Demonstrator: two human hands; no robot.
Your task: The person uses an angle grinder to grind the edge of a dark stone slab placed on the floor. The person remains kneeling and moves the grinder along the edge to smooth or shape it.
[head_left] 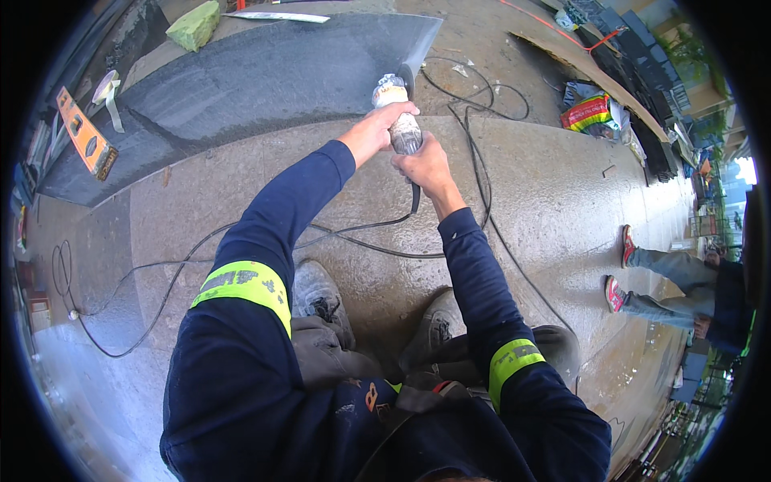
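Note:
Both my hands are wrapped round a dusty angle grinder (pixel 405 130). My left hand (pixel 374 131) grips its body near the pale head, and my right hand (pixel 428 167) holds the rear end, where the black cord comes out. The grinder's dark disc (pixel 406 80) is at the right end of a large dark grey slab (pixel 257 72). A pale strip of dust or worked surface runs along that end of the slab. Whether the disc touches the slab I cannot tell.
Black cable (pixel 361 238) loops across the wet floor around my shoes. An orange spirit level (pixel 87 132) and a tape roll (pixel 107 87) lie at the slab's left. A green block (pixel 194 26) sits behind. Rightward are a colourful bag (pixel 590 114), stacked boards and another person's legs (pixel 662 273).

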